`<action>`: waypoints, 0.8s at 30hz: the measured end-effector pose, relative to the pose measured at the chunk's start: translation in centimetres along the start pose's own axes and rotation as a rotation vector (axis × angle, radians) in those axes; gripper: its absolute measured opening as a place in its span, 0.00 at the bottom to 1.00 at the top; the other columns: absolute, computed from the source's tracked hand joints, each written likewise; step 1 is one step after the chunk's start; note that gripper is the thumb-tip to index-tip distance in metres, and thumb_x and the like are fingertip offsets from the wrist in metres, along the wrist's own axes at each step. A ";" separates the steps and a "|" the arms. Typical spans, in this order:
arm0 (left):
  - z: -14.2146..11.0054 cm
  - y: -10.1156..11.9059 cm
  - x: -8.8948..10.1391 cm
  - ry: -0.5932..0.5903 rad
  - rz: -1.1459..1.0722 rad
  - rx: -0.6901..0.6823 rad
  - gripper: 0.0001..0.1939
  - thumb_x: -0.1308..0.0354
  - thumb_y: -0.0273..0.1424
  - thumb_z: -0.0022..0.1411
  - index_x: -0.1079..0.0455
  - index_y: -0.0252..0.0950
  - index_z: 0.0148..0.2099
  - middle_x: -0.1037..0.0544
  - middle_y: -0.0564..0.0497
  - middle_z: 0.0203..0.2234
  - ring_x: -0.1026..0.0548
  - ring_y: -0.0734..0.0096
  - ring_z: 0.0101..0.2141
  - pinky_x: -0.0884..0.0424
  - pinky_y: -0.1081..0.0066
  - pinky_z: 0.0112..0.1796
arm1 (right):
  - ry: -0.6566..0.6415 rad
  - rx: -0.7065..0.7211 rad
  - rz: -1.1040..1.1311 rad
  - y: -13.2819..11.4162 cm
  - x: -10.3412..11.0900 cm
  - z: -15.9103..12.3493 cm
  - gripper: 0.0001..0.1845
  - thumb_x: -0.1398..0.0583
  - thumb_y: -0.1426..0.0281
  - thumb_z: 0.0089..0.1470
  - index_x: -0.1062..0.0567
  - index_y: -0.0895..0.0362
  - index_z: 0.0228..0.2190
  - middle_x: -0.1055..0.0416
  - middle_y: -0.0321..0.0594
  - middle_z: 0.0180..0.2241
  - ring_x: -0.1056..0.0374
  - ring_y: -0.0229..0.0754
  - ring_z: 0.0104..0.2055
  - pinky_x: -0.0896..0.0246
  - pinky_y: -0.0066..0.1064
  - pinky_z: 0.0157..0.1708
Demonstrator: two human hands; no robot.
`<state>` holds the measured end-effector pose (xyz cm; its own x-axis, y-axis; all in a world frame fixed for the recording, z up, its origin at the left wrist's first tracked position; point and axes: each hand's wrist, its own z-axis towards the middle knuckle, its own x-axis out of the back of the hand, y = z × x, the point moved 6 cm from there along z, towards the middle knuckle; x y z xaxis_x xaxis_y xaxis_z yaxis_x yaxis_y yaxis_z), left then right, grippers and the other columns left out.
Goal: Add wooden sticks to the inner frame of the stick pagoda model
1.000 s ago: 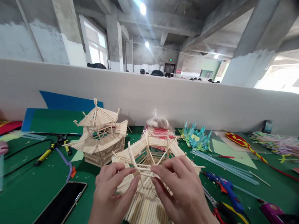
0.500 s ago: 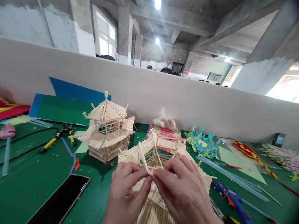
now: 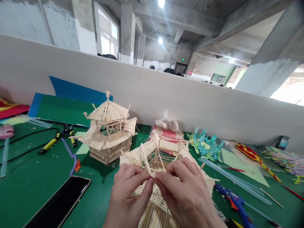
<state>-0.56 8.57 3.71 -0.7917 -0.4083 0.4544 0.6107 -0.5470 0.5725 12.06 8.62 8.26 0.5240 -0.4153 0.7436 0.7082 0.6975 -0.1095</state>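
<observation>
A roof-like frame of thin wooden sticks (image 3: 165, 155) lies on the green table (image 3: 23, 189) right in front of me. My left hand (image 3: 127, 197) and my right hand (image 3: 185, 197) rest on its near side, fingertips meeting in a pinch on a small stick at the frame's middle. A finished stick pagoda (image 3: 107, 132) stands just behind and to the left, apart from both hands.
A black phone (image 3: 58, 204) lies at the front left. Yellow-handled pliers (image 3: 51, 144) and cables sit further left. A blue glue gun (image 3: 235, 205), clear sticks and paper flowers (image 3: 206, 144) lie to the right. A white partition wall (image 3: 193, 102) closes the table's far side.
My fingertips have drawn together from spread over the frame into a pinch at its middle. The view has shifted a little to the left and down.
</observation>
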 end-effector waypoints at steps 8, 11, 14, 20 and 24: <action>0.0 0.0 -0.2 -0.015 -0.014 0.014 0.05 0.44 0.25 0.57 0.31 0.41 0.32 0.30 0.55 0.23 0.34 0.68 0.29 0.36 0.67 0.30 | -0.019 -0.012 0.004 0.0 -0.2 -0.1 0.07 0.44 0.73 0.55 0.27 0.55 0.27 0.34 0.36 0.26 0.44 0.39 0.30 0.49 0.30 0.29; 0.0 0.0 -0.2 -0.015 -0.017 0.022 0.05 0.44 0.25 0.57 0.31 0.41 0.31 0.31 0.55 0.23 0.34 0.68 0.29 0.36 0.67 0.31 | -0.013 0.001 -0.004 0.1 -0.3 -0.1 0.08 0.44 0.73 0.56 0.27 0.56 0.26 0.34 0.36 0.25 0.44 0.39 0.30 0.49 0.30 0.29; 0.0 0.1 -0.1 -0.015 -0.018 0.024 0.05 0.43 0.25 0.57 0.31 0.40 0.31 0.30 0.55 0.23 0.34 0.68 0.29 0.37 0.67 0.31 | -0.015 -0.004 -0.008 0.2 -0.3 -0.1 0.07 0.44 0.73 0.56 0.27 0.55 0.27 0.34 0.36 0.25 0.44 0.39 0.30 0.50 0.31 0.29; -0.1 0.1 -0.1 -0.015 -0.019 0.022 0.05 0.44 0.25 0.58 0.32 0.40 0.31 0.31 0.55 0.23 0.35 0.68 0.30 0.37 0.68 0.31 | 0.007 0.014 -0.009 0.1 -0.1 0.0 0.08 0.44 0.73 0.56 0.27 0.56 0.27 0.35 0.36 0.25 0.44 0.39 0.29 0.50 0.30 0.29; -0.1 0.1 -0.1 -0.019 -0.021 0.019 0.05 0.45 0.24 0.59 0.32 0.40 0.32 0.31 0.55 0.23 0.35 0.69 0.30 0.37 0.68 0.30 | -0.008 0.011 -0.009 0.0 -0.1 0.0 0.08 0.44 0.74 0.56 0.28 0.56 0.26 0.35 0.36 0.25 0.44 0.39 0.30 0.50 0.31 0.29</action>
<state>-0.36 8.50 3.68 -0.8040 -0.3832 0.4547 0.5944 -0.5411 0.5949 11.99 8.70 8.17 0.5136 -0.4173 0.7497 0.7077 0.7000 -0.0952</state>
